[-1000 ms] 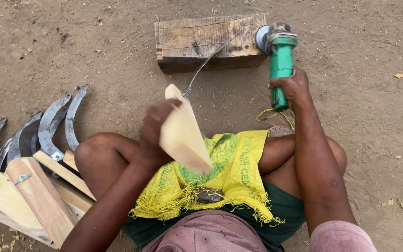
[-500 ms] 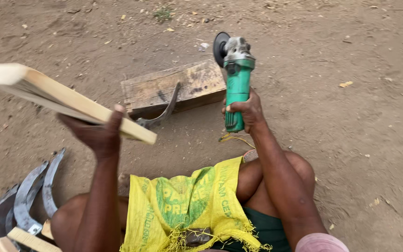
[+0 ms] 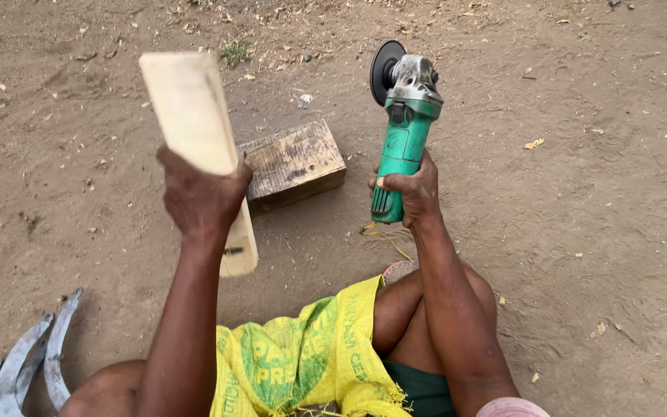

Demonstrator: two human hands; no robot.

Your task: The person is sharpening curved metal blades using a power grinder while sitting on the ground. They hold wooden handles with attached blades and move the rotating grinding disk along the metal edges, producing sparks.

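My left hand (image 3: 201, 197) grips a pale wooden handle (image 3: 193, 116), held upright in front of me with its wide end up and its narrow end below my fist. My right hand (image 3: 411, 189) holds a green angle grinder (image 3: 401, 143) by its body, the dark disc (image 3: 384, 71) pointing up and away. Between the two hands, a weathered wooden block (image 3: 295, 162) lies on the dirt. A yellow woven sack (image 3: 310, 359) covers my lap.
Several curved metal sickle blades (image 3: 32, 363) lie on the ground at the lower left. Bare sandy ground (image 3: 596, 193) with scattered dry leaves surrounds me. A thin yellow cord (image 3: 384, 235) trails on the dirt below the grinder.
My left hand turned the wooden handle from lying flat and sideways to upright and moved it right. My right hand lifted the grinder off the block's side. The view shifted, leaving fewer blades visible.
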